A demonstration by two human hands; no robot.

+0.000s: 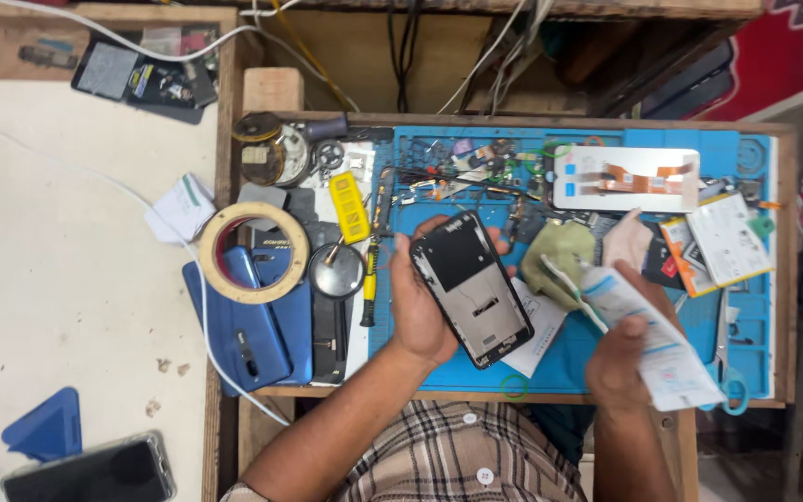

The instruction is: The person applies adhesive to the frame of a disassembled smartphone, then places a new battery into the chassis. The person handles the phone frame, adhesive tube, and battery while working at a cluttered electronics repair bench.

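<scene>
Your left hand (pixel 420 307) grasps a black phone frame (pixel 469 286) over the middle of the blue work mat (pixel 745 363); its long axis runs from far-left to near-right. Your right hand (pixel 626 358) grips a white tube with a blue and red label (pixel 648 339), its nozzle pointing far-left. Right of it lies a white, orange-edged flat package (pixel 722 240). At the left, a roll of beige tape (pixel 254 252) rests on a blue phone back cover (pixel 255 325).

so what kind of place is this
Most likely a phone repair bench. The left hand holds an opened phone frame over a blue repair mat strewn with small parts, the right hand holds a white tube, and a detached screen panel lies behind.
</scene>
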